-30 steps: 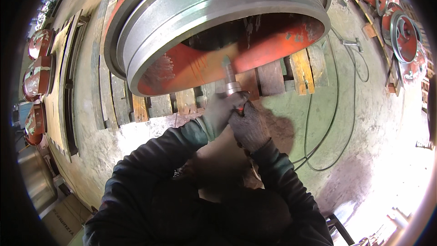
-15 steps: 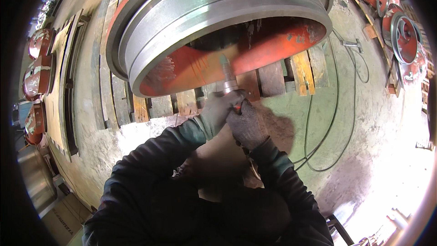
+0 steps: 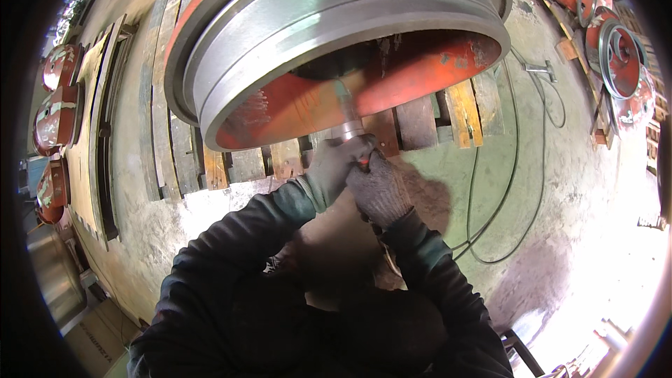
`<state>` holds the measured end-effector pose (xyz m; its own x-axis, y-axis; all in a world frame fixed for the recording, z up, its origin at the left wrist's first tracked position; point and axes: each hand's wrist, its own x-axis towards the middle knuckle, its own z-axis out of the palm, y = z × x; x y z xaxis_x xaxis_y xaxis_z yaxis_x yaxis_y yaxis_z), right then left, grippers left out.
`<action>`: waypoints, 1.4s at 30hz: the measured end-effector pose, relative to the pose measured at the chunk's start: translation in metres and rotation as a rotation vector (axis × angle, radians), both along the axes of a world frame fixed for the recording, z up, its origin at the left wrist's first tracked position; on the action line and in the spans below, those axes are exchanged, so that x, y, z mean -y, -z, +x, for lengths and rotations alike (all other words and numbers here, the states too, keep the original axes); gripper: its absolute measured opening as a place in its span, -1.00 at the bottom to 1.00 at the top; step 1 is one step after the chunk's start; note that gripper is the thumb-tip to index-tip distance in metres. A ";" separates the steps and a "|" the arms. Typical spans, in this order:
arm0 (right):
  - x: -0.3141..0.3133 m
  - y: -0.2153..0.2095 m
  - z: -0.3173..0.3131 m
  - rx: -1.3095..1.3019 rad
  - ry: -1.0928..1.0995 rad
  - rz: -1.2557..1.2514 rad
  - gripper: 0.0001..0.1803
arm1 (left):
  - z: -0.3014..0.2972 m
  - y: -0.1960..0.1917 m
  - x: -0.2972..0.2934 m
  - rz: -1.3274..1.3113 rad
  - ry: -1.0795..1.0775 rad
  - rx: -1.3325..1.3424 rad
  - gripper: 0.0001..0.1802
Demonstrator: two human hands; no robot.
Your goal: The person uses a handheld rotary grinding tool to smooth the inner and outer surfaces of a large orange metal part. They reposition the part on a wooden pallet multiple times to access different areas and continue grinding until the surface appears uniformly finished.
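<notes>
A large metal casting (image 3: 336, 14) lies ahead of me, its machined grey rim towards me and its red-painted inside (image 3: 420, 63) exposed. In front of its mouth, both my gloved hands are closed round a straight hand-held power tool (image 3: 352, 129) with a silver collar and a narrow tapered nose. My left hand (image 3: 334, 168) wraps the body just behind the collar. Slightly behind it, my right hand (image 3: 380, 187) grips the rear part, where a bit of red shows. The nose points into the opening; contact with the red wall cannot be made out.
The casting rests over a wooden pallet (image 3: 416, 124). A dark hose (image 3: 516, 161) loops across the floor at right. Red castings (image 3: 56, 120) stand beside another pallet (image 3: 98, 119) at left, and more red parts (image 3: 619, 56) at far right. A cardboard box (image 3: 98, 336) is lower left.
The tool's nose has shifted slightly up and left, a little further into the casting's opening. Both hands keep their grip and have barely moved.
</notes>
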<state>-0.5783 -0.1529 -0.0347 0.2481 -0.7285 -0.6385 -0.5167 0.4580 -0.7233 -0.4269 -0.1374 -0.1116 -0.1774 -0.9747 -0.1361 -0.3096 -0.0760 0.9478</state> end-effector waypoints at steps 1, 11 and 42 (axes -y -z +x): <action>0.001 0.001 0.000 0.018 -0.046 -0.106 -0.77 | -0.001 0.000 0.000 0.027 0.009 0.010 -0.39; 0.005 -0.009 0.011 -0.049 0.021 0.055 -0.79 | 0.005 -0.012 0.007 0.216 0.009 0.042 -0.44; 0.035 0.025 -0.001 -0.264 -0.460 -0.746 -0.95 | 0.000 -0.038 0.036 -0.232 -0.033 0.031 -0.87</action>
